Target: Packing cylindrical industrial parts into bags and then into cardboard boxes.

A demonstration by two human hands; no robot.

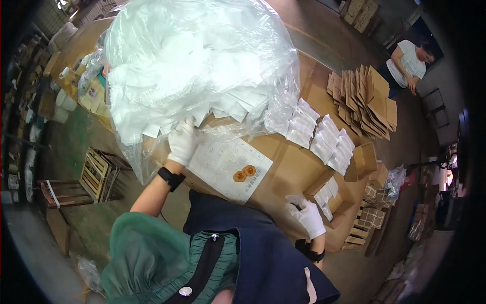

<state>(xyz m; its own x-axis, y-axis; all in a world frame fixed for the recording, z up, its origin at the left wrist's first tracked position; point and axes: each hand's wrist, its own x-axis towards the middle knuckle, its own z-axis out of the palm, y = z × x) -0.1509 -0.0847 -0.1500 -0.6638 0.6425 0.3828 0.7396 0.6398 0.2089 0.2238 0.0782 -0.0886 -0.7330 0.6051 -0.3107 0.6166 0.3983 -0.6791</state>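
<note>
on the left part of the brown table, the left hand, in a white glove, is at the mouth of a big clear plastic bag. its fingers are bent and reach among the white packets, partly under the film; i cannot tell if they grip one. these packets lie in a loose heap in the bag, flat and at many angles. i judge them light, thin and soft, and rather slippery against a smooth glove, so it seems better to take one by its edge or corner, with little pressure, because the contents may be fragile. the film itself looks limp and can cling to the fingers. to the right, a printed sheet lies flat, with two orange round shapes on it. next comes the right hand, also gloved, half curled just beside a small open carton; whether it has something between the fingers, i cannot tell. behind the carton are bundled white packets in rows. farther right stand folded cardboard pieces, probably stiff, and beyond them a person.
</note>
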